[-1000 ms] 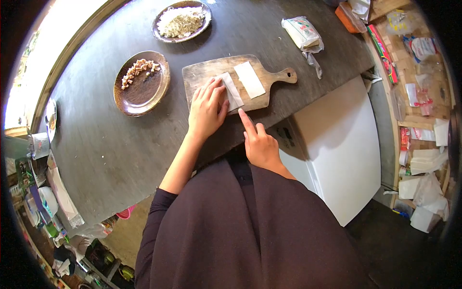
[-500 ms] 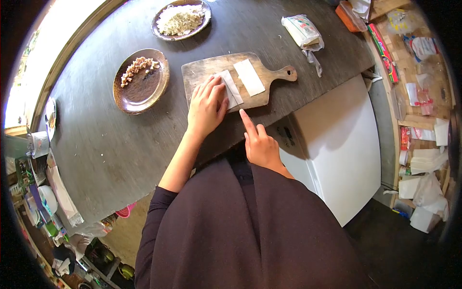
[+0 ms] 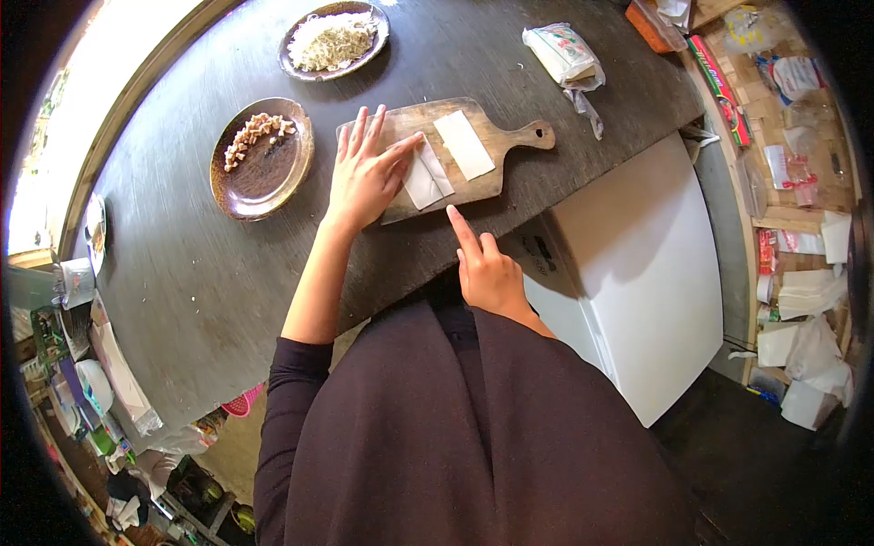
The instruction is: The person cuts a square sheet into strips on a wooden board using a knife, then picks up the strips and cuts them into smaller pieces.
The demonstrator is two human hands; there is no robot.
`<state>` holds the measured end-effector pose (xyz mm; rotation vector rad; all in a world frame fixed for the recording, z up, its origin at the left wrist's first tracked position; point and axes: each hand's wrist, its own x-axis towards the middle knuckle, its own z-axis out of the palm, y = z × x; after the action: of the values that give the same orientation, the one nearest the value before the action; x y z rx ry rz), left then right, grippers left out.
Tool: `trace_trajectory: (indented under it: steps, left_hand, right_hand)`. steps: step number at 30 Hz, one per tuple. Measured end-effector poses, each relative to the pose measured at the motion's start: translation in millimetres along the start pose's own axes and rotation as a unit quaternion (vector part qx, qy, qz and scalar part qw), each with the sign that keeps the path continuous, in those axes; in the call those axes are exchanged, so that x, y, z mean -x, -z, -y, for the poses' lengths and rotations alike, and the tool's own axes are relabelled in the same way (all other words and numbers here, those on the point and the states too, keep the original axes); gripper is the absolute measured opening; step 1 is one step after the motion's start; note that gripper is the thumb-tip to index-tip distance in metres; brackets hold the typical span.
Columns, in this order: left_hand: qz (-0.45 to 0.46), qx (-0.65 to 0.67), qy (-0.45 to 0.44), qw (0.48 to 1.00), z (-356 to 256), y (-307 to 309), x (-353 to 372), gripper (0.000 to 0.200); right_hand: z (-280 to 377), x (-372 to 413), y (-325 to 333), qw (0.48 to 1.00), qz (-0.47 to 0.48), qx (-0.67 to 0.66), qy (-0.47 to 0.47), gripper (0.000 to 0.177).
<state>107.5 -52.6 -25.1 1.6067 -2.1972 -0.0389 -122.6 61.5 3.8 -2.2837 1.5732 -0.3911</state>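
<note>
On a wooden cutting board (image 3: 473, 118) lie two pale, flat, folded wrapper pieces. My left hand (image 3: 362, 179) is over the board's left part with its fingers spread, next to the left piece (image 3: 425, 175); it holds nothing. The right piece (image 3: 464, 145) lies flat near the board's handle, untouched. My right hand (image 3: 489, 267) is by the table edge below the board, its index finger stretched out toward the lower end of the left piece and its other fingers curled. I cannot make out anything inside those curled fingers.
A brown plate (image 3: 250, 188) with small diced pieces stands left of the board. Behind it is a plate of pale shreds (image 3: 331, 44). A plastic packet (image 3: 564, 56) lies at the back right. A white appliance (image 3: 646, 264) stands beyond the table's right edge.
My left hand has moved slightly left and up, off the left wrapper piece, and its fingers have spread. My right hand has hardly moved. The view has shifted slightly.
</note>
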Motion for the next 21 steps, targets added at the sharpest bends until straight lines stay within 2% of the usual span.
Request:
trace_trajectory:
  steps: [7, 16, 19, 21]
  left_hand:
    - [0.018, -0.030, -0.006, 0.999, 4.9, 0.6, 2.0, 0.042]
    - [0.034, -0.021, -0.014, 0.999, 6.2, 2.6, 3.5, 0.051]
    - [0.040, -0.013, -0.014, 0.999, 5.4, 4.7, 4.2, 0.058]
    - [0.066, -0.019, -0.006, 0.998, 2.9, 8.6, 3.5, 0.069]
  right_hand:
    - [2.3, 2.5, -0.6, 1.000, 0.021, 0.009, -0.014, 0.075]
    - [6.9, 11.1, 8.1, 0.998, 0.046, -0.008, -0.041, 0.076]
    - [6.4, 12.4, 4.8, 0.998, 0.037, -0.009, -0.040, 0.075]
    - [7.2, 13.2, 6.5, 0.998, 0.038, -0.012, -0.045, 0.075]
